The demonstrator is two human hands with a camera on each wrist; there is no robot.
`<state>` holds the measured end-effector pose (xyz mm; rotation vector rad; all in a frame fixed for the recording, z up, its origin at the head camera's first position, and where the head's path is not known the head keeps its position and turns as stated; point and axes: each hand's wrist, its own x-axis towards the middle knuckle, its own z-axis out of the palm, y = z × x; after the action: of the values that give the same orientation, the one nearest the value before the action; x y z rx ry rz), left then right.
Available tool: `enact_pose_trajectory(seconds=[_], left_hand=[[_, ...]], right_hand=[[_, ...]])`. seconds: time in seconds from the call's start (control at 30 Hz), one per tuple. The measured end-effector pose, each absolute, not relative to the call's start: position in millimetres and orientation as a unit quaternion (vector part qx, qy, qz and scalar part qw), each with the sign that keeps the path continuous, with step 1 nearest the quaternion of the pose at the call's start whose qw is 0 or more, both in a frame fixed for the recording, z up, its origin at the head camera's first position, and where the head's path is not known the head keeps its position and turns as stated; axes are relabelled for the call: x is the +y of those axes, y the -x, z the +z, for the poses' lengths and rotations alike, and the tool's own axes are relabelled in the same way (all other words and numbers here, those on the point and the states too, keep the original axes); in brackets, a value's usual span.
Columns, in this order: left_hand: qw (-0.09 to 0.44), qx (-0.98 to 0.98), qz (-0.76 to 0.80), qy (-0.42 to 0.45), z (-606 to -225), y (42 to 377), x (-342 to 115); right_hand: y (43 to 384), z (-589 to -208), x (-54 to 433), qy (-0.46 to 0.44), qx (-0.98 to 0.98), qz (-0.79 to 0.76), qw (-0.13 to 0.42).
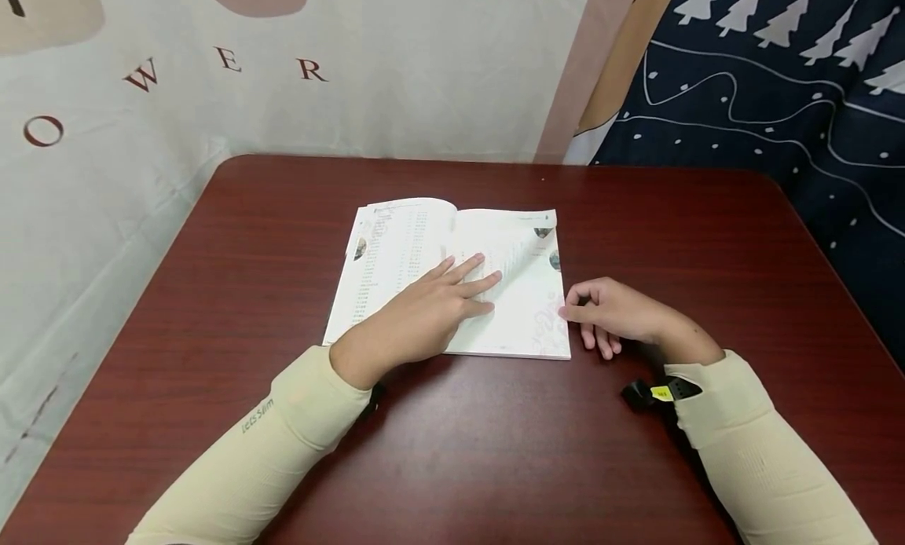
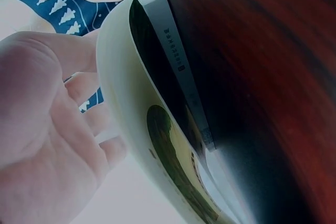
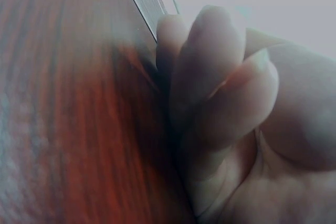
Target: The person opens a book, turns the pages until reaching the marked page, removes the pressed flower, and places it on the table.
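An open book [image 1: 519, 325] lies on the table, with printed text on its left page [image 1: 389, 254] and small round pictures near the outer edges. Across the inner part of the right page, my left hand [image 1: 424, 313] rests with its fingers spread. In the left wrist view that hand [image 2: 47, 124] is beside a raised, curved page [image 2: 123, 87], above the book's spine [image 2: 178, 61]. At the book's right edge, the thumb and forefinger of my right hand [image 1: 618, 309] pinch the page edge. Its other fingers curl below, close over the table in the right wrist view.
The dark red wooden table [image 1: 495, 466] extends around the book. Behind it hangs a pale cloth [image 1: 424, 74] with letters, and at the right a navy cloth [image 1: 763, 105] with white trees. A black wrist strap [image 1: 639, 394] shows by the right sleeve.
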<state>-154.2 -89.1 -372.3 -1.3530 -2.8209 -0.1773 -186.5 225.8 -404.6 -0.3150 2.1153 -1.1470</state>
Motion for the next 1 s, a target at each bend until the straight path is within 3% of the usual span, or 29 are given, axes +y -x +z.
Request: enact_pose_trajectory(seconds=[1.0], left_hand=[[-0.003,-0.916,-0.058,0.397,-375.5,155.2,-92.0]], right_hand=[[186.8,-405.7,224.3,0.117,0.820,-0.439,0.348]])
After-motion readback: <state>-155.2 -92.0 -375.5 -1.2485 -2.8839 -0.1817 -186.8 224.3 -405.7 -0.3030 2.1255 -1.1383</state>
